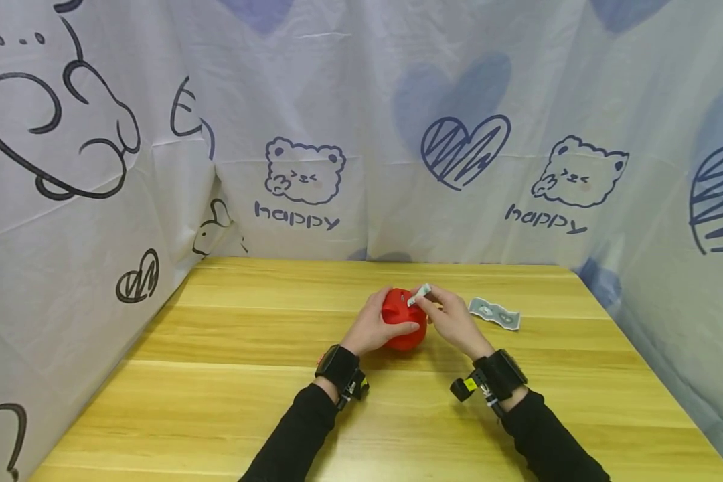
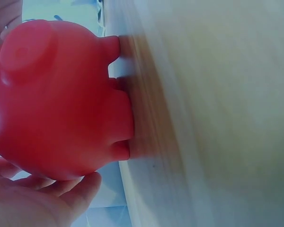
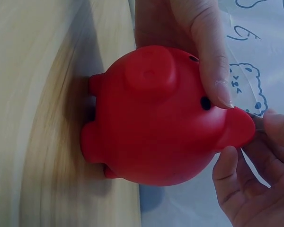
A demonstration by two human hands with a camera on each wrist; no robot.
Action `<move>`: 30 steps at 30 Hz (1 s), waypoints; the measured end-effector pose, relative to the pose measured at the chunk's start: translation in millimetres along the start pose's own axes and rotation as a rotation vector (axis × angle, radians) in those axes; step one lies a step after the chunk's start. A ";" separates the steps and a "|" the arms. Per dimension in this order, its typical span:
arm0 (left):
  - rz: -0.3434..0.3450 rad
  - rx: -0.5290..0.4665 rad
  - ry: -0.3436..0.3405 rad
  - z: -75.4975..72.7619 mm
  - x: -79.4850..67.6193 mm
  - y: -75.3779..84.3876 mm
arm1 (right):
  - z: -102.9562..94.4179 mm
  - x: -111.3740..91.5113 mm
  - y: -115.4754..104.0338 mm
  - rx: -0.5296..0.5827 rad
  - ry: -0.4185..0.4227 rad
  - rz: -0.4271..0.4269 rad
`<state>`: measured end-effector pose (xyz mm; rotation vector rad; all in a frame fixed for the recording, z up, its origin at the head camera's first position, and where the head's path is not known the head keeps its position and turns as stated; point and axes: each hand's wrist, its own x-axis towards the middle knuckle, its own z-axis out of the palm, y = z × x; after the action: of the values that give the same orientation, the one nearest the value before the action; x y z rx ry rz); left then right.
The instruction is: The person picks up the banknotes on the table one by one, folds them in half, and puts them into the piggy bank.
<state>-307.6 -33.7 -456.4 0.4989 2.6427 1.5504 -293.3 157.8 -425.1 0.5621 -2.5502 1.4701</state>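
Note:
A red piggy bank (image 1: 405, 337) stands upright on the wooden table, its snout (image 3: 149, 72) toward the person. My left hand (image 1: 370, 327) grips it from the left, thumb across the front near an eye and fingers round the far side. At its top right, my right hand (image 1: 454, 321) pinches a narrow folded banknote (image 1: 420, 293) between thumb and fingers. The note slants down toward the top of the bank, close to the dark slot (image 1: 403, 296). In the right wrist view the note is mostly hidden behind the pig's ear (image 3: 241, 127).
A second banknote (image 1: 495, 314), creased and wavy, lies on the table (image 1: 217, 402) to the right of the right hand. White curtains (image 1: 373, 87) with drawn hearts and bears hang behind the table and at both sides.

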 end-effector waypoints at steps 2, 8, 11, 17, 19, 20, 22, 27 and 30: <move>-0.001 0.003 0.002 0.3 0.0 0.0 | -0.1 0.3 -0.3 -0.005 0.003 -0.005; -0.007 -0.001 0.002 0.4 -1.1 1.1 | 0.2 0.1 -1.2 -0.003 0.001 0.014; -0.009 -0.004 0.002 0.2 -1.5 1.4 | 0.1 -0.3 -2.0 0.014 -0.009 0.019; -0.006 -0.006 0.010 0.6 -1.5 1.4 | 0.2 0.5 -2.3 0.013 -0.011 0.007; -0.005 -0.005 0.011 0.6 -1.6 1.6 | 0.9 1.2 -2.0 -0.003 -0.003 0.007; -0.005 -0.005 0.011 0.5 -1.7 1.8 | 1.2 1.7 -2.0 -0.011 -0.003 0.006; -0.003 -0.004 0.010 0.5 -1.7 2.2 | 1.6 2.6 -2.1 -0.024 -0.003 0.005; -0.002 -0.010 0.003 0.0 -2.4 3.7 | 2.0 5.7 -4.0 -0.038 -0.011 0.011; -0.007 -0.018 -0.003 -0.4 -3.2 3.9 | 2.3 8.6 -4.7 -0.070 -0.008 -0.010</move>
<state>-303.7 -33.2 -453.2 0.4903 2.6232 1.5686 -299.2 151.6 -419.8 0.5710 -2.5891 1.3726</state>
